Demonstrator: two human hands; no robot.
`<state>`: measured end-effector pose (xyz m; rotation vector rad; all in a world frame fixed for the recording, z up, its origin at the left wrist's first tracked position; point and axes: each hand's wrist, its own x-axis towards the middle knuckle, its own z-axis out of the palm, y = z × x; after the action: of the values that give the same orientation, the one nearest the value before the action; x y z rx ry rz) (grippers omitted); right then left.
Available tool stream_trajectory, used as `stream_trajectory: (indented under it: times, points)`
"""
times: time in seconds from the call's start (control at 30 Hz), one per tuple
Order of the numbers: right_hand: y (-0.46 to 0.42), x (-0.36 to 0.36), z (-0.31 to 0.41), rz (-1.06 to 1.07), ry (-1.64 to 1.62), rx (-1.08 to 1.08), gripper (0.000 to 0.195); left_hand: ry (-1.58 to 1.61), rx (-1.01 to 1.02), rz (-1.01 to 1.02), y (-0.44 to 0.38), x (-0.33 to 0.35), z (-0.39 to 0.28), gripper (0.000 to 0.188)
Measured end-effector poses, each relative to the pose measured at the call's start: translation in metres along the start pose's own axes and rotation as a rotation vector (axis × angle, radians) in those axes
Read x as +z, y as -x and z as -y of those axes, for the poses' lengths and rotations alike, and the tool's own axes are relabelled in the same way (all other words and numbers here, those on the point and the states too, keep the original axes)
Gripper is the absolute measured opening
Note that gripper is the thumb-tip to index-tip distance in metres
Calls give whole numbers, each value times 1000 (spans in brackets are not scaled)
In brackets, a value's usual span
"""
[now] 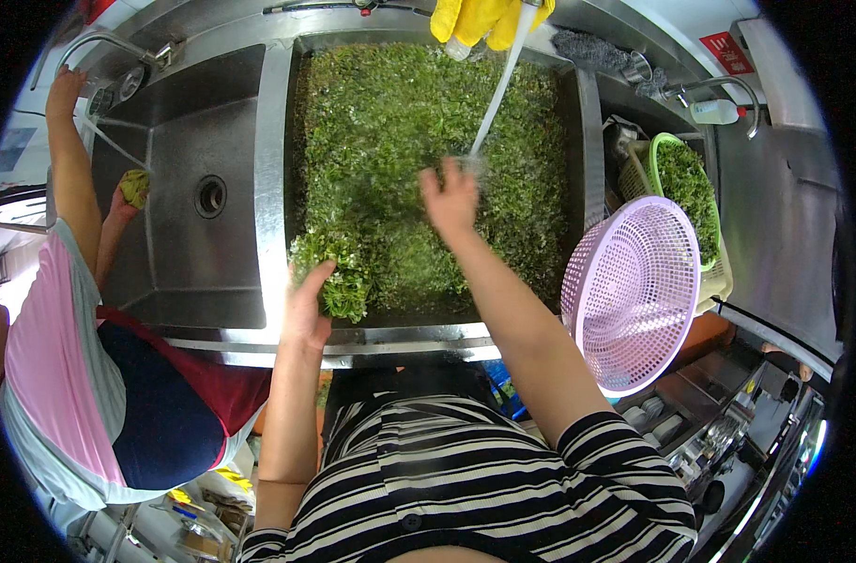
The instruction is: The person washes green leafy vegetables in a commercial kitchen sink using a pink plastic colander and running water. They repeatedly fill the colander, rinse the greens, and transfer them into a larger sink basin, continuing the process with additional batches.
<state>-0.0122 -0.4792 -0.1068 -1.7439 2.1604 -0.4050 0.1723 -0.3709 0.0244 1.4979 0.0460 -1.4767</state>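
A stainless steel sink basin (572, 211) in the middle is filled with floating chopped leafy greens (393, 119). At its near left corner my left hand (310, 299) grips a bunch of greens (336, 281), thumb on top. Over the floating greens, right of the middle, my right hand (450, 197) is spread and a little blurred, with nothing seen in it. A water stream (502, 88) falls from a faucet at the top and lands by its fingertips. Whether the fingers touch the greens cannot be told.
Tilted at the right rim is a pink plastic colander (632, 295); behind it a green basket (657, 162) holds greens. Yellow rubber gloves (481, 21) hang at the far rim. A co-worker (69, 281) stands left at another basin (210, 260), holding a yellow-green item (135, 188) near running water.
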Motion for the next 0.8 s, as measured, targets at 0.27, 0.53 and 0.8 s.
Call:
stream_trajectory:
  times: [0.27, 0.53, 0.8]
  points:
    - [-20, -24, -20, 776, 346, -290, 38, 68, 27, 91, 2, -1, -6, 34]
    - [-9, -53, 4, 512, -1092, 875, 37, 22, 32, 33, -26, -3, 7, 40]
    - [34, -136, 50, 725, -1881, 812, 43, 13, -102, 43, -37, 44, 14, 65]
